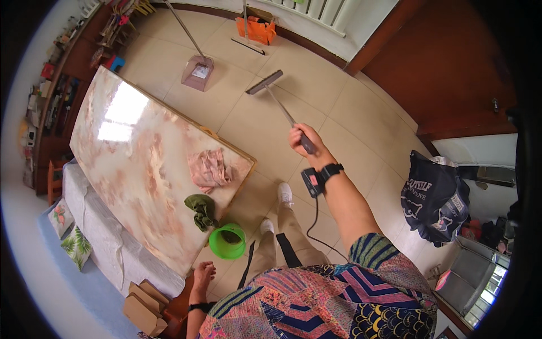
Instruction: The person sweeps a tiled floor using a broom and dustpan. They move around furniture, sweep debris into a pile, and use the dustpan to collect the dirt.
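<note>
My right hand (304,139) grips the dark handle of a broom (264,82), held over the tiled floor with its flat, wide head pointing away from me. Low on the left, my left hand (205,271) hangs near the table's corner with its fingers loosely curled and nothing seen in it. Close above that hand is a green plastic bucket (228,241) with something dark inside. On the marble-patterned table (127,178) lie a crumpled pink cloth (208,170) and a dark green cloth (200,212) at the edge.
A long-handled dustpan (198,73) stands on the floor beyond the table. Farther back are a floor squeegee (248,45) and an orange bag (256,30) by the wall. A covered sofa (101,229) runs along the left. A large dark bag (436,199) stands at right, below a wooden door (440,72).
</note>
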Demonstrator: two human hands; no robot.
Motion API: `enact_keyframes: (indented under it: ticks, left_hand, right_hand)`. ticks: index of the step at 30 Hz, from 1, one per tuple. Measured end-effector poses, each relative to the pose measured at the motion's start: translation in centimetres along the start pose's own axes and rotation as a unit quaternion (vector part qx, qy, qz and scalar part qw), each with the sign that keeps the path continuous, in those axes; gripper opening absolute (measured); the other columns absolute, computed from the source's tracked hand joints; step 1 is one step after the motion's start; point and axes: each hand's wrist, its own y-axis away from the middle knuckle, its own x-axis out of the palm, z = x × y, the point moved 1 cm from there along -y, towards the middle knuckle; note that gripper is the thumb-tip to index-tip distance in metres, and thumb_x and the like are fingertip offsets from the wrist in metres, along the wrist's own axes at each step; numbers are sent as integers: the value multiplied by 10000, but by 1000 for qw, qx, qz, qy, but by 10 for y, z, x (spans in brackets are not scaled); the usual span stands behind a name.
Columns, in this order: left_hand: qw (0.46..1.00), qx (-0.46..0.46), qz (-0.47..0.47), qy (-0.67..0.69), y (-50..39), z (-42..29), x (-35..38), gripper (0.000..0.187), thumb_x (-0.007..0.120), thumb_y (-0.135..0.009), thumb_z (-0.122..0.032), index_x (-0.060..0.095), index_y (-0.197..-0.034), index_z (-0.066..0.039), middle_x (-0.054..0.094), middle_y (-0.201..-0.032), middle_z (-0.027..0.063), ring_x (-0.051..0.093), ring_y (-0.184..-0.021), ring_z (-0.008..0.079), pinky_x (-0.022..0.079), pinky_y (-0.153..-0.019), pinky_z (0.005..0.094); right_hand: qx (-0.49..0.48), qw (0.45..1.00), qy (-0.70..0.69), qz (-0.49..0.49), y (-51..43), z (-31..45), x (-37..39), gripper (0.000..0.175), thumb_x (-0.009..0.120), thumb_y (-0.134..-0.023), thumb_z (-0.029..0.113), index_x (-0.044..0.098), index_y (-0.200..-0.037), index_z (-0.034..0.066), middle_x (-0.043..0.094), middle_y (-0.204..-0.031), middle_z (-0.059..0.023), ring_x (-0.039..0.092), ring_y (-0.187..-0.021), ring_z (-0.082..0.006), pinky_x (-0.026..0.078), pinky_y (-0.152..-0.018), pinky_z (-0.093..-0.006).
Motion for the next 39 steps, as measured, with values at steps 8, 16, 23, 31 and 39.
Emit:
enact_keyframes:
  ticks: [8, 16, 23, 31, 39]
  left_hand:
    - [998, -43, -26, 37, 42, 13, 22, 280, 557, -829, -205, 521, -1055, -43, 590, -820, 28, 558, -685, 99, 450, -572, 233]
    - [999, -35, -5, 9, 23, 7, 21, 291, 529, -821, -187, 535, -1063, -25, 591, -823, 51, 570, -689, 122, 460, -575, 248]
    - [997, 44, 19, -59, -6, -16, 3, 331, 525, -823, -235, 517, -1089, -38, 587, -846, 51, 566, -718, 135, 465, -606, 267]
    - [992, 45, 53, -107, -28, 23, -20, 283, 549, -821, -182, 525, -1067, -43, 590, -841, 60, 566, -699, 132, 464, -573, 264]
    - [985, 16, 70, -160, -34, 78, -41, 261, 553, -821, -169, 538, -1052, -50, 605, -822, 61, 577, -685, 137, 467, -553, 269]
  right_hand:
    - [-30, 999, -1, 18, -104, 43, 43, 162, 501, -846, 90, 411, -721, 38, 454, -636, -14, 459, -503, -83, 439, -449, -177]
    - [-50, 997, -46, -28, -38, 25, -11, 157, 504, -870, 104, 405, -773, 30, 450, -660, -26, 457, -509, -90, 438, -450, -190]
    - [-114, 990, -48, -72, 76, -33, -74, 139, 534, -858, 89, 433, -809, 7, 461, -681, -32, 455, -524, -89, 436, -457, -190]
    - [-164, 976, -106, -93, 217, -138, -151, 141, 532, -859, 85, 430, -783, 23, 464, -694, -43, 469, -546, -101, 448, -475, -196]
    - [-159, 956, -219, -116, 359, -226, -188, 193, 540, -851, 111, 413, -722, 43, 446, -614, 1, 446, -512, -77, 439, -464, -182]
